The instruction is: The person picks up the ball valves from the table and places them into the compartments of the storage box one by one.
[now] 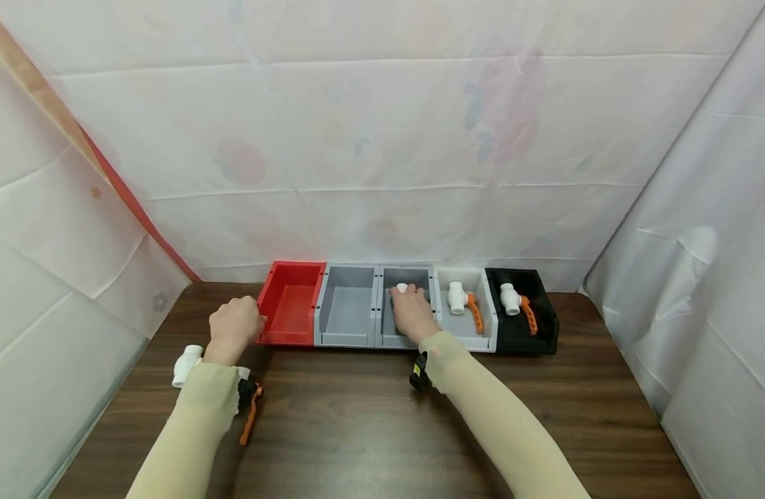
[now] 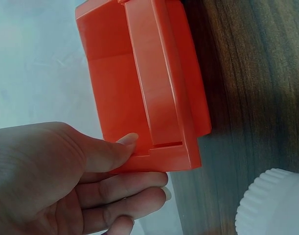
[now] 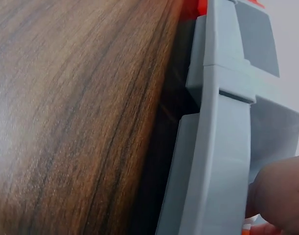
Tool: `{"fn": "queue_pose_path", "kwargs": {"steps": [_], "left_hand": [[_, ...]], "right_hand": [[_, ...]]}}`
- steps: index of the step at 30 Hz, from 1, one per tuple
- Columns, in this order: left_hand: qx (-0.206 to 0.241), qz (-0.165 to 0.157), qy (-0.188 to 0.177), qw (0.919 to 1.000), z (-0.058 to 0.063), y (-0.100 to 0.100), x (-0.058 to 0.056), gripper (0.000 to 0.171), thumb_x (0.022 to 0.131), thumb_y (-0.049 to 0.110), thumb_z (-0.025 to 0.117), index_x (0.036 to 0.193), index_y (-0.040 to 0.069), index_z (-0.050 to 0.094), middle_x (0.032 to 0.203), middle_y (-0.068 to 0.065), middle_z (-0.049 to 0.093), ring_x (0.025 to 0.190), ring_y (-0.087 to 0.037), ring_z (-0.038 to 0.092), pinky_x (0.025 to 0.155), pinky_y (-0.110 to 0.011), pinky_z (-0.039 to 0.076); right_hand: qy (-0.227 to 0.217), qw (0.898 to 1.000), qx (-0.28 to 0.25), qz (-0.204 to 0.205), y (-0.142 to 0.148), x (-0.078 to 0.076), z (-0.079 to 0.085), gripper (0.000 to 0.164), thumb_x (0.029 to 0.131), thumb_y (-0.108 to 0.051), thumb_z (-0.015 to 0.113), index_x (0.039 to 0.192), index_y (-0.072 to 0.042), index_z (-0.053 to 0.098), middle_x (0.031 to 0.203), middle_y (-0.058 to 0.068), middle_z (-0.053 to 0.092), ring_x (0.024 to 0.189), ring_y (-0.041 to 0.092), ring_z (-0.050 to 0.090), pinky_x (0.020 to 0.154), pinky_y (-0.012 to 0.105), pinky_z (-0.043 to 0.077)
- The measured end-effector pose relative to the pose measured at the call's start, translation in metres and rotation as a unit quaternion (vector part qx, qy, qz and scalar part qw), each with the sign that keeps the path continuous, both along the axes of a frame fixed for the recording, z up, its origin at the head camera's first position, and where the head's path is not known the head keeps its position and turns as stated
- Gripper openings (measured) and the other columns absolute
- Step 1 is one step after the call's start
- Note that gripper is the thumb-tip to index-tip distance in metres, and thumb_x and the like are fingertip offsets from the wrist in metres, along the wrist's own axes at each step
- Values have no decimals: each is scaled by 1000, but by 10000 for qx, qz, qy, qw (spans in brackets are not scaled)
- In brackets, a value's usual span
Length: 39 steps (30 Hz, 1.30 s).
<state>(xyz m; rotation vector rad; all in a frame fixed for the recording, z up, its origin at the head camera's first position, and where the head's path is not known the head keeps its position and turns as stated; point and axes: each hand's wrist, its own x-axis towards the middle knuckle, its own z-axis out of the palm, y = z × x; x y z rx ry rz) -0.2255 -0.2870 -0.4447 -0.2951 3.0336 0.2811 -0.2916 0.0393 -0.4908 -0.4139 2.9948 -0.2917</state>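
My left hand pinches the near left corner of a red bin, the thumb over the rim and the other fingers against the outside. Inside the middle grey bin my right hand grips a white ball valve, mostly hidden beneath it. A bit of orange shows by the fingers in the right wrist view. Another white valve lies on the table beside my left forearm, which partly covers it. An orange handle shows on the forearm's other side.
Five bins stand in a row along the back. The second grey bin adjoins the red one. White and black bins each hold a white valve with an orange handle. White cloth hangs behind the wooden table.
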Motion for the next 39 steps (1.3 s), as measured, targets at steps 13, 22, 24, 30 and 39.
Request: {"fn": "queue_pose_path", "kwargs": {"steps": [13,22,24,30,39], "left_hand": [[-35,14,-64,10000,0,-2,2,24,85,23,62,80,0,63,70,-16,60,60,-30,55,49,-43,46],[-50,-7,-24,10000,2,3,1,23,85,22,62,78,0,63,69,-15,60,60,-30,55,49,-43,46],[-51,-9,2,10000,1,4,1,23,85,22,62,78,0,64,70,-16,60,61,-31,56,49,-44,46],[-44,0,-33,10000,0,5,0,23,86,22,62,80,0,64,70,-16,60,60,-31,55,48,-43,45],[-79,3,-44,10000,-4,4,-3,23,85,22,61,79,1,65,66,-13,59,60,-30,54,49,-43,45]], "right_hand": [[342,9971,680,11,-7,-3,2,31,95,-10,50,126,-13,52,115,22,55,107,37,49,75,42,52],[148,9990,350,-246,-3,-7,2,36,93,-8,53,128,-10,50,118,23,48,108,37,47,76,40,52],[130,9990,327,-261,-2,-9,0,38,92,-8,54,130,-11,49,120,23,48,108,37,48,76,41,52],[52,9997,41,-214,1,-13,-9,40,92,-5,53,132,-11,46,127,26,42,110,38,50,80,43,51],[31,9994,-315,-154,4,-15,-15,36,96,-1,45,131,-10,44,130,29,35,114,40,47,86,44,47]]}}
